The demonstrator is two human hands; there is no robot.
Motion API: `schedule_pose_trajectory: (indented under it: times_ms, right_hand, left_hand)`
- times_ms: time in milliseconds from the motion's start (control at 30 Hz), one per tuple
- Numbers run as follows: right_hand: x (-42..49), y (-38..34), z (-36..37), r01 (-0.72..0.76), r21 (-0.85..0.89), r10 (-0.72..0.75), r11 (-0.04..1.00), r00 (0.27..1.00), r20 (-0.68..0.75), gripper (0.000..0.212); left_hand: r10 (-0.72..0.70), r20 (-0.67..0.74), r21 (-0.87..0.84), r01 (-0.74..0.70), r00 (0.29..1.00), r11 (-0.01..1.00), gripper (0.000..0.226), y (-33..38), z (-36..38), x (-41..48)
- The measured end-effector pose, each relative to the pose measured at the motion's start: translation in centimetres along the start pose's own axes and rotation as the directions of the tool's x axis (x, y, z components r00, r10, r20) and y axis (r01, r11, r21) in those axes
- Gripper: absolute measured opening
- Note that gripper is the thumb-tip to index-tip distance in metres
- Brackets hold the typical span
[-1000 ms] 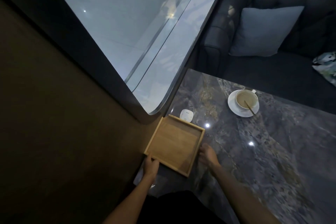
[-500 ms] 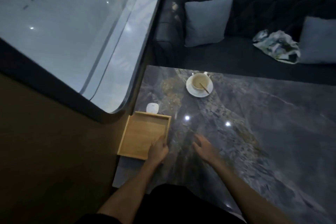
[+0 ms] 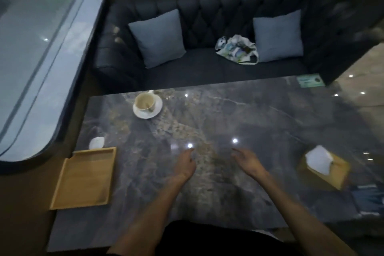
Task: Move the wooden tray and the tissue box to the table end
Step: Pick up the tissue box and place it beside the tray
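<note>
While the wooden tray (image 3: 83, 178) sits at the table's (image 3: 259, 114) left end, the tissue box (image 3: 325, 167) waits far right; both hands' (image 3: 186, 165) (image 3: 249, 162) fingers are loose, holding nothing.

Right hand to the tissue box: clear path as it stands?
Probably yes. The right hand hovers open and empty over the table, and the tissue box sits further to its right with only bare marble between them. Whether the arm has to stretch cannot be judged from this view.
</note>
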State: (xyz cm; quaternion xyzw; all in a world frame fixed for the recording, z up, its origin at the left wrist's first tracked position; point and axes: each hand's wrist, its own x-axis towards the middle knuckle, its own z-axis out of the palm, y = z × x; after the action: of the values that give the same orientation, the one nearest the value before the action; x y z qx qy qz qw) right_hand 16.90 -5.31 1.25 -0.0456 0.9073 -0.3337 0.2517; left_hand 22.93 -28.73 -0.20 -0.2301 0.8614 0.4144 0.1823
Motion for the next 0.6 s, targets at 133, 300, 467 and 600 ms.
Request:
schedule_pose_trajectory:
  times_ms: [133,300,467,600]
  right_hand:
    - [-0.8,7.0,-8.2,-0.021,0.061,0.026,0.998,0.997,-0.077,0.033]
    - [-4.6,13.9,-18.3,-0.084,0.120,0.112,0.989,0.962,-0.250,0.027]
    - [-7.4,20.6,-23.5,-0.238,0.207,0.291,0.949,0.914,-0.283,0.030]
    - [-9.9,22.3,-24.1,-0.296,0.306,0.394,0.905,0.855,-0.338,0.030]
  left_hand:
    - [-0.014,0.038,0.022,0.013,0.999,1.000,0.048,8.0,8.1,-1.2]
    - [0.001,0.182,0.008,-0.003,0.983,1.000,0.043,16.4,15.5,-3.1]
    - [0.087,0.239,0.008,-0.092,0.967,0.996,0.038,21.9,20.2,-4.1]
    - [0.087,0.295,-0.021,-0.084,0.952,0.996,0.037,23.0,23.3,-3.9]
